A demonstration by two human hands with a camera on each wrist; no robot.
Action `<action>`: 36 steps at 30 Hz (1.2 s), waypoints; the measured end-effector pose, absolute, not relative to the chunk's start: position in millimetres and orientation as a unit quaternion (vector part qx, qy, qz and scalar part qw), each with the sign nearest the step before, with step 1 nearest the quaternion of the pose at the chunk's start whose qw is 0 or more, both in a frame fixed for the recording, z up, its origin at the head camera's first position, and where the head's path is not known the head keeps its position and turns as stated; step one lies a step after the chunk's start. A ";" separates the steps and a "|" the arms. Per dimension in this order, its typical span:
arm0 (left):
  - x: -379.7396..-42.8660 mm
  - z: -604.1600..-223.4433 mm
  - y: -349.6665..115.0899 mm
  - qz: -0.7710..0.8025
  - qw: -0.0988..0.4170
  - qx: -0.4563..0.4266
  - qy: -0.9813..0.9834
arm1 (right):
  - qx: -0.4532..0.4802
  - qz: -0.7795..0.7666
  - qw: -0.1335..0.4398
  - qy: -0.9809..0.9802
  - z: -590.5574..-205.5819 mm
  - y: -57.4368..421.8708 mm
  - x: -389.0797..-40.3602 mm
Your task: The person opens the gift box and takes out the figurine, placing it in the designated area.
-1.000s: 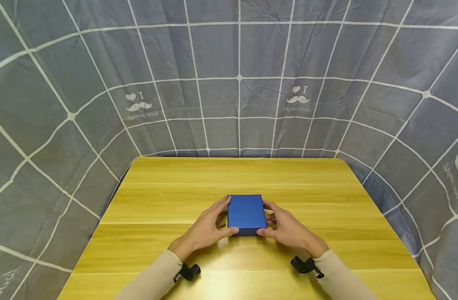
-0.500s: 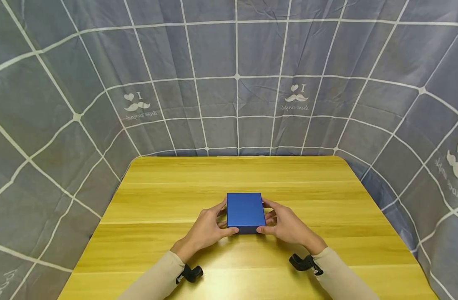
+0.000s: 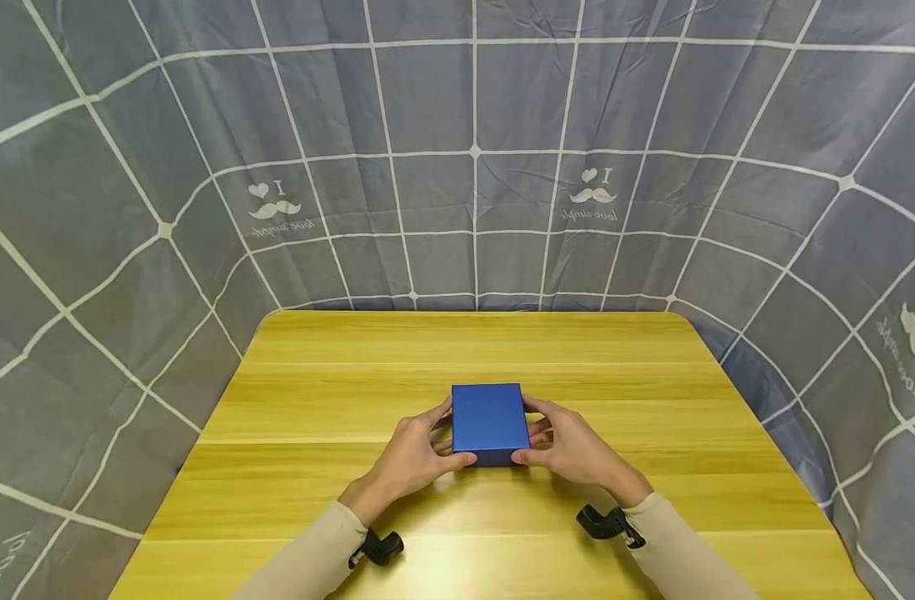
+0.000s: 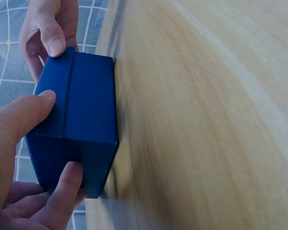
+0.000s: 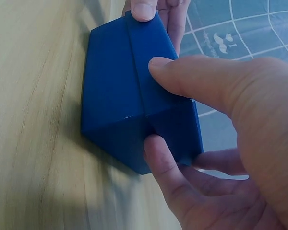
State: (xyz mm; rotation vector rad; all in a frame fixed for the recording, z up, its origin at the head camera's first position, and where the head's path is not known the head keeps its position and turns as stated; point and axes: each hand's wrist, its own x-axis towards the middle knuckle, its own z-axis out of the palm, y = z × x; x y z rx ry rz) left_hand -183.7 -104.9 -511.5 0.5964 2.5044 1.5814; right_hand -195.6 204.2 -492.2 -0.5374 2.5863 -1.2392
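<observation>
A blue lidded box sits at the middle of the wooden table, squared to the person. From the left, the left hand holds it, thumb on the front face and other fingers along the side. Mirroring that, the right hand grips the right side. In the left wrist view a seam runs across the box between lid and base; the left thumb lies on the lid part and one fingertip touches the side near the seam. The right wrist view shows the same hold on the box. The box's inside is hidden.
The wooden table has rounded far corners. A grey curtain with white grid lines hangs around its back and sides. Each wrist wears a black strap mount, left mount and right mount.
The left index finger has slid from the box's top far corner down to its side. The box and both hands sit slightly farther up in the view, which has itself shifted a little.
</observation>
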 end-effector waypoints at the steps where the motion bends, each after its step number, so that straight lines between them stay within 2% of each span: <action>1: -183.8 -511.3 -105.1 0.523 0.061 0.197 0.827 | -0.184 -0.422 0.112 0.881 -492.2 204.3 -195.8; 17: -186.8 -510.3 -104.6 0.515 0.041 0.196 0.834 | -0.198 -0.425 0.111 0.876 -488.2 205.3 -199.5; 36: -187.9 -505.9 -103.2 0.516 0.042 0.187 0.835 | -0.197 -0.424 0.108 0.877 -486.5 206.8 -200.2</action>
